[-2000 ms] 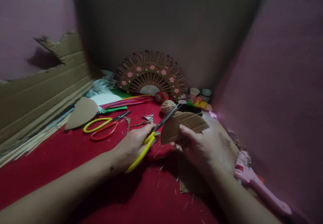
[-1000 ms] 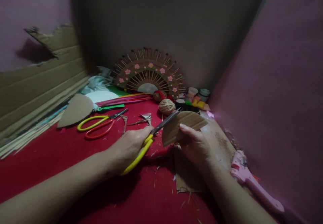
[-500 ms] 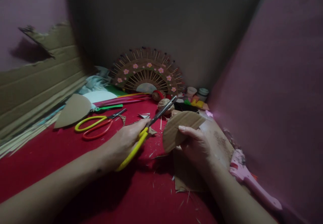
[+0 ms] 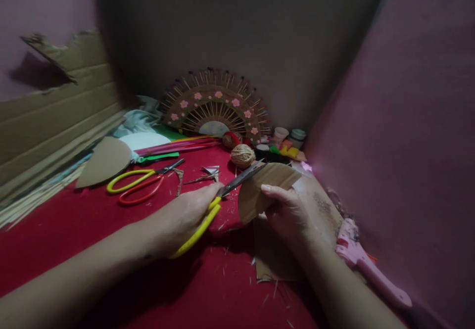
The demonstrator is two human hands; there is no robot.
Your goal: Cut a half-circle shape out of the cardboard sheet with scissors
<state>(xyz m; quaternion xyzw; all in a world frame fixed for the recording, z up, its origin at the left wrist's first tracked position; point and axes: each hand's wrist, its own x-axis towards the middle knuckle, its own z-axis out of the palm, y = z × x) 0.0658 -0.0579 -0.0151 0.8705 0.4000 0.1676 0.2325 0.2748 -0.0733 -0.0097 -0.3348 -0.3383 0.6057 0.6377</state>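
Note:
My left hand [image 4: 189, 215] is closed round the yellow handles of a pair of scissors [image 4: 198, 232]. Their slightly parted blades point up and right, with the tips at the upper left edge of a cardboard piece [image 4: 256, 195]. That piece is rounded along its left side, and my right hand [image 4: 287, 210] pinches it with the thumb on top. The fingers beneath it are mostly hidden. Below my right hand lies a flat square of cardboard [image 4: 272, 257]. A second pair of scissors [image 4: 141, 183], with one yellow and one red handle, rests left of my left hand.
A decorated stick fan [image 4: 218, 101] stands against the back wall. Before it lie twine balls [image 4: 242, 156] and small pots [image 4: 281, 134]. A cut cardboard shape [image 4: 106, 163] and thin sticks [image 4: 40, 200] are at left; a pink glue gun [image 4: 367, 264] is at right. Scraps litter the red cloth [image 4: 222, 294].
The scissors in my left hand have tilted lower and their blades have parted, the tips moving right to the cardboard's edge. My right hand keeps its pinch on the piece.

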